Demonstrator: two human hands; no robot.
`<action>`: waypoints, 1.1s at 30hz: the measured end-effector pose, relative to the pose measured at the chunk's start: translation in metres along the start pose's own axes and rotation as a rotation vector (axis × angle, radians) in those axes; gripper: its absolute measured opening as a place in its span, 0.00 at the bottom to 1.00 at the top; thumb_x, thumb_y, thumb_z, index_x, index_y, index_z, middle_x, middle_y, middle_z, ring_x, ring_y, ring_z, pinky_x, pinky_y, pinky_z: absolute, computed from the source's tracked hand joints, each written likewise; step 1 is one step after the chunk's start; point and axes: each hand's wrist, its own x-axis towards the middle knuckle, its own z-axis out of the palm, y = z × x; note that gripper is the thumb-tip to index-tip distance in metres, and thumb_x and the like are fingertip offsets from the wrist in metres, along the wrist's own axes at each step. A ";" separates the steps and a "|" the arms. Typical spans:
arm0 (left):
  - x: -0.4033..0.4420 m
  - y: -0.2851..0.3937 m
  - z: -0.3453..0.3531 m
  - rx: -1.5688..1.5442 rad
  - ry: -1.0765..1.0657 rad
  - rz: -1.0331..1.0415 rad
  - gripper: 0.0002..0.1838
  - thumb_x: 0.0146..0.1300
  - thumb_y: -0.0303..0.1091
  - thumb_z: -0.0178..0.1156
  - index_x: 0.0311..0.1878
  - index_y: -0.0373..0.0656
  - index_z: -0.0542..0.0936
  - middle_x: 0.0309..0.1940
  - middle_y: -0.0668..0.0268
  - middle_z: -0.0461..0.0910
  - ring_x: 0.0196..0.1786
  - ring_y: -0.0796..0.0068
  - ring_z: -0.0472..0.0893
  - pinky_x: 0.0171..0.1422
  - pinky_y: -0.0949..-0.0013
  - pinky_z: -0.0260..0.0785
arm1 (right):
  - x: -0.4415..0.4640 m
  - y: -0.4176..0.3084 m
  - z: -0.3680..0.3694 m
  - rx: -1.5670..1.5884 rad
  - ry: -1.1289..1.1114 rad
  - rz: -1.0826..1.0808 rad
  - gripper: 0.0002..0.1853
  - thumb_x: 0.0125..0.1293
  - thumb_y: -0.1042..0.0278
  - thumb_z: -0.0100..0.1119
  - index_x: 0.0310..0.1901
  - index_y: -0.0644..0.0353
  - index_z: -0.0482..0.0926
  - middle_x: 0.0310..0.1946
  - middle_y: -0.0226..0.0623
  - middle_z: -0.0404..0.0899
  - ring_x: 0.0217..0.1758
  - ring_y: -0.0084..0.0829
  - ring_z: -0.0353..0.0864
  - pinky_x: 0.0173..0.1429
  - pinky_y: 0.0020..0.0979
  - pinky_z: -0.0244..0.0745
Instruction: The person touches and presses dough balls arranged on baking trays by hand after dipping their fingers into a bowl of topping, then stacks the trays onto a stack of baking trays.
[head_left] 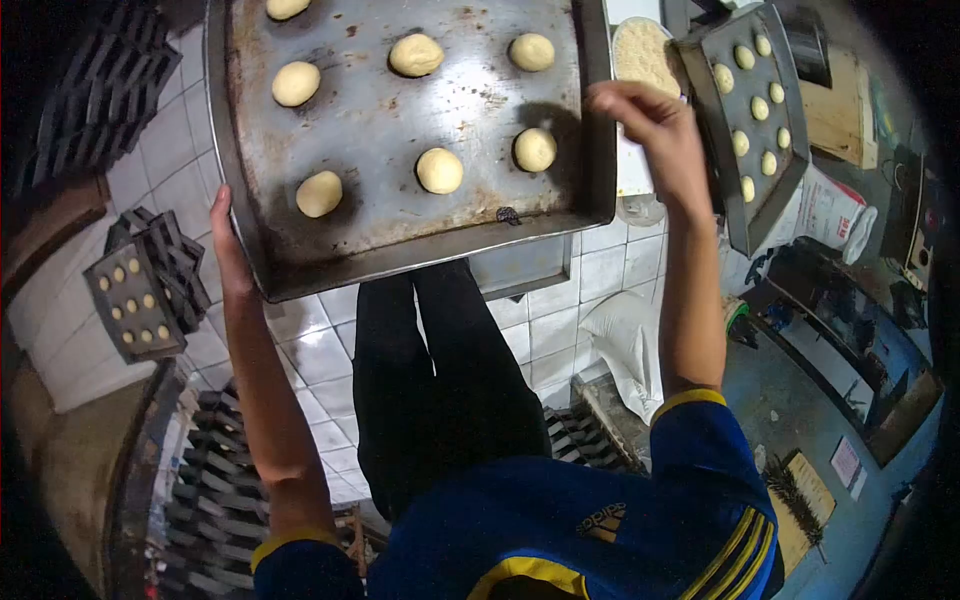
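Observation:
A large metal baking tray (400,270) fills the top of the view, with rows of round pale dough balls (439,171) spaced apart on it. My left hand (232,245) grips the tray's left rim, thumb on the near edge and the other fingers hidden beneath. Over the tray's right rim hovers my right hand (655,125), its fingers curled together in a pinch; whatever they hold is too small to make out. Just beyond that hand sits a round container of pale crumbs or grains (645,58). A small dark scrap (508,215) lies near the tray's front edge.
To the right, a second tray of dough balls (738,110) rests tilted beside a white printed bag (835,212). Stacked dark trays (215,500) stand at lower left, and another dough tray (135,305) is farther left. A white sack (625,345) slumps on the tiled floor (555,335).

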 end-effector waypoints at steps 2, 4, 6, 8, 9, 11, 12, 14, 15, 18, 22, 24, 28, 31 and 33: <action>-0.004 0.001 0.000 -0.016 -0.038 0.000 0.29 0.80 0.60 0.54 0.63 0.41 0.81 0.50 0.64 0.84 0.51 0.68 0.83 0.60 0.63 0.75 | -0.018 -0.004 0.041 -0.004 -0.137 -0.052 0.11 0.74 0.66 0.72 0.51 0.64 0.91 0.43 0.32 0.93 0.46 0.21 0.87 0.53 0.27 0.80; -0.006 0.002 0.000 -0.033 -0.049 -0.008 0.29 0.80 0.59 0.54 0.63 0.41 0.81 0.51 0.64 0.84 0.51 0.68 0.83 0.60 0.62 0.75 | -0.030 -0.006 0.081 -0.184 -0.188 -0.268 0.10 0.71 0.66 0.72 0.49 0.61 0.92 0.43 0.34 0.92 0.46 0.30 0.88 0.55 0.31 0.82; -0.007 0.003 0.002 -0.045 -0.062 -0.016 0.29 0.80 0.59 0.54 0.63 0.41 0.81 0.51 0.64 0.84 0.52 0.68 0.83 0.61 0.62 0.75 | -0.033 -0.001 0.108 -0.355 -0.183 -0.452 0.09 0.69 0.65 0.73 0.47 0.59 0.92 0.42 0.33 0.92 0.46 0.37 0.88 0.54 0.34 0.83; -0.006 0.003 0.003 -0.021 -0.014 -0.021 0.29 0.80 0.60 0.54 0.63 0.42 0.81 0.51 0.64 0.84 0.53 0.68 0.82 0.63 0.61 0.74 | -0.035 0.009 0.127 -0.646 -0.161 -0.663 0.09 0.64 0.68 0.70 0.46 0.56 0.90 0.40 0.31 0.86 0.45 0.40 0.83 0.49 0.36 0.83; -0.003 0.003 0.001 -0.022 -0.011 -0.023 0.29 0.80 0.60 0.54 0.63 0.42 0.81 0.51 0.64 0.84 0.53 0.68 0.82 0.63 0.61 0.74 | -0.034 0.013 0.132 -0.645 -0.164 -0.663 0.09 0.64 0.68 0.70 0.46 0.56 0.90 0.40 0.31 0.86 0.45 0.40 0.83 0.49 0.36 0.83; 0.001 0.000 -0.004 -0.014 -0.055 -0.017 0.30 0.79 0.62 0.54 0.63 0.43 0.81 0.51 0.64 0.84 0.53 0.67 0.82 0.63 0.62 0.74 | -0.030 0.020 0.137 -0.782 -0.114 -0.766 0.11 0.61 0.69 0.67 0.46 0.54 0.88 0.40 0.28 0.82 0.45 0.34 0.81 0.47 0.35 0.82; -0.004 0.002 0.000 -0.017 -0.052 -0.020 0.30 0.79 0.62 0.54 0.63 0.43 0.81 0.51 0.64 0.84 0.53 0.67 0.82 0.63 0.62 0.74 | -0.029 0.020 0.139 -0.777 -0.108 -0.793 0.11 0.61 0.69 0.64 0.45 0.53 0.88 0.40 0.28 0.82 0.45 0.33 0.80 0.48 0.33 0.82; -0.013 0.006 0.010 -0.009 -0.016 -0.049 0.32 0.78 0.63 0.54 0.63 0.43 0.81 0.51 0.63 0.84 0.53 0.66 0.82 0.63 0.62 0.74 | -0.030 0.026 0.138 -0.806 -0.131 -0.816 0.11 0.61 0.69 0.63 0.46 0.53 0.88 0.41 0.28 0.82 0.45 0.33 0.80 0.48 0.33 0.81; -0.012 0.006 0.010 -0.013 -0.015 -0.052 0.32 0.78 0.63 0.54 0.63 0.43 0.81 0.51 0.63 0.84 0.53 0.66 0.82 0.63 0.62 0.74 | -0.030 0.026 0.138 -0.833 -0.150 -0.841 0.12 0.62 0.68 0.63 0.46 0.54 0.88 0.41 0.28 0.82 0.46 0.33 0.80 0.49 0.33 0.81; -0.012 0.005 0.010 -0.015 0.002 -0.043 0.32 0.77 0.64 0.55 0.62 0.44 0.81 0.51 0.64 0.83 0.52 0.66 0.82 0.61 0.61 0.74 | -0.033 0.024 0.138 -0.844 -0.181 -0.858 0.16 0.61 0.68 0.62 0.51 0.54 0.87 0.44 0.28 0.83 0.49 0.32 0.81 0.52 0.34 0.80; -0.015 0.008 0.017 0.000 0.035 -0.026 0.31 0.77 0.64 0.55 0.61 0.44 0.81 0.47 0.64 0.84 0.48 0.66 0.82 0.57 0.61 0.75 | -0.046 0.012 0.134 -0.947 -0.221 -0.826 0.22 0.67 0.62 0.62 0.61 0.55 0.85 0.53 0.29 0.84 0.54 0.34 0.80 0.58 0.37 0.78; -0.013 0.006 0.014 0.001 0.056 0.003 0.30 0.77 0.64 0.55 0.60 0.44 0.81 0.46 0.65 0.84 0.46 0.66 0.82 0.56 0.61 0.75 | -0.059 0.001 0.133 -0.975 -0.279 -0.680 0.29 0.76 0.52 0.59 0.72 0.57 0.77 0.65 0.34 0.81 0.64 0.38 0.79 0.66 0.40 0.74; -0.015 0.006 0.014 -0.003 -0.013 -0.024 0.29 0.77 0.62 0.56 0.60 0.44 0.81 0.47 0.64 0.84 0.47 0.66 0.83 0.57 0.61 0.76 | -0.068 -0.005 0.120 -0.849 -0.408 -0.559 0.36 0.80 0.45 0.57 0.79 0.61 0.69 0.79 0.43 0.72 0.79 0.48 0.70 0.78 0.47 0.68; -0.013 0.006 0.010 -0.026 0.007 -0.030 0.30 0.77 0.62 0.56 0.61 0.43 0.81 0.49 0.63 0.85 0.49 0.65 0.84 0.58 0.61 0.76 | -0.061 -0.006 0.112 -0.567 -0.361 -0.429 0.37 0.79 0.43 0.56 0.80 0.61 0.68 0.80 0.46 0.70 0.82 0.50 0.68 0.82 0.52 0.64; -0.011 0.005 0.006 -0.029 0.002 -0.028 0.30 0.77 0.62 0.56 0.61 0.43 0.81 0.51 0.62 0.85 0.50 0.65 0.84 0.58 0.61 0.76 | -0.054 -0.001 0.114 -0.629 -0.375 -0.468 0.41 0.79 0.38 0.54 0.81 0.62 0.65 0.82 0.48 0.65 0.85 0.50 0.62 0.86 0.52 0.60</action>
